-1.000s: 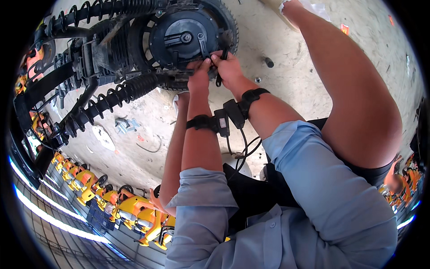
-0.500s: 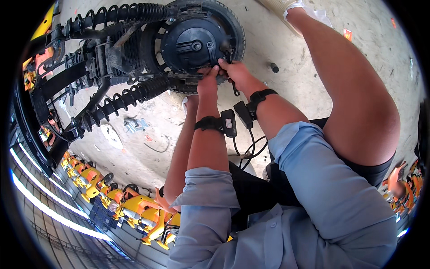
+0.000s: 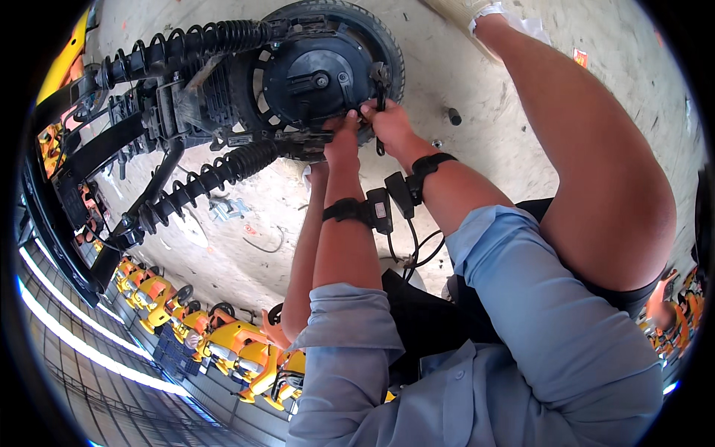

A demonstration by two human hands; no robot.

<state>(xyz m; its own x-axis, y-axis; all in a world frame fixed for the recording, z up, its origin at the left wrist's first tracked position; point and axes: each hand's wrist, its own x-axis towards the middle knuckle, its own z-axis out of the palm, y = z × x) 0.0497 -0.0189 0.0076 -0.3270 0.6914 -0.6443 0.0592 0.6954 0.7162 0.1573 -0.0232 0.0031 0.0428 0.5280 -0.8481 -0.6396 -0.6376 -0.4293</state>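
My right hand [image 3: 389,125] is closed around the handle of a dark adjustable wrench [image 3: 380,98]. The wrench's head points away from me, over the right side of the wheel's tyre and rim. Beside it, my left hand [image 3: 342,135] is at the near edge of the black wheel hub [image 3: 316,74], thumb and fingers drawn together. Whatever lies between those fingers is hidden or too small to name. A short brake lever arm [image 3: 345,83] runs along the hub cover toward my fingertips. The tyre [image 3: 389,46] curves around the far and right sides of the hub.
Two black coil-spring shock absorbers [image 3: 212,175] flank the wheel and join the vehicle frame on the left. A small black cylinder [image 3: 453,116] stands on the concrete floor. Several yellow vehicles [image 3: 234,343] line the lower left. My bare legs [image 3: 588,141] spread around the work.
The wrench has swung, its handle end moving left, so it now lies nearly straight away from me. My left hand stays at the hub's edge. The whole wheel appears slightly further left.
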